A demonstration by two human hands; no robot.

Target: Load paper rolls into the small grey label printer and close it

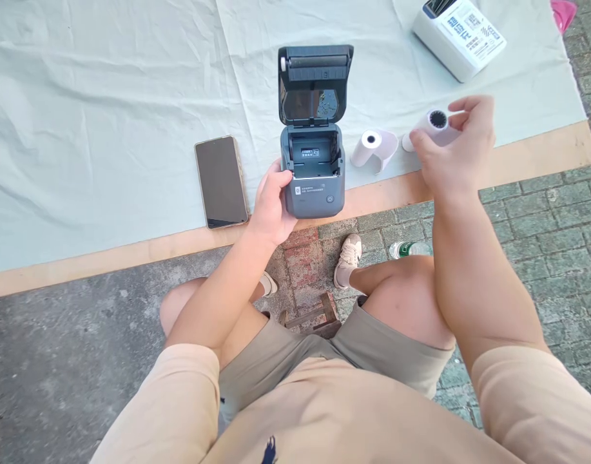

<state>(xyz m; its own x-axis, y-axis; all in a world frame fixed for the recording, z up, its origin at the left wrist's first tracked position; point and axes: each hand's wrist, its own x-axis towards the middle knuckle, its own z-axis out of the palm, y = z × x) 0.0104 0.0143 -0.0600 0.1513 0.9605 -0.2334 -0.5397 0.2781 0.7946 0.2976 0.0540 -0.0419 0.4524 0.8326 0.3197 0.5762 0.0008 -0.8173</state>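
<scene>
A small dark grey printer (314, 187) sits near the front edge of a low cloth-covered board (106, 116), its lid (315, 84) flipped up and its paper bay empty. My left hand (272, 206) grips the printer's left side. My right hand (457, 148) is raised to the right of it, fingers closed around a white paper roll (435, 122). A second white paper roll (372, 148) lies on the cloth between the printer and my right hand.
A black phone (221, 182) lies face up left of the printer. A white box with printed text (459, 35) is at the far right. A plastic bottle (408, 249) lies on the brick paving by my foot. I sit on a small wooden stool (319, 316).
</scene>
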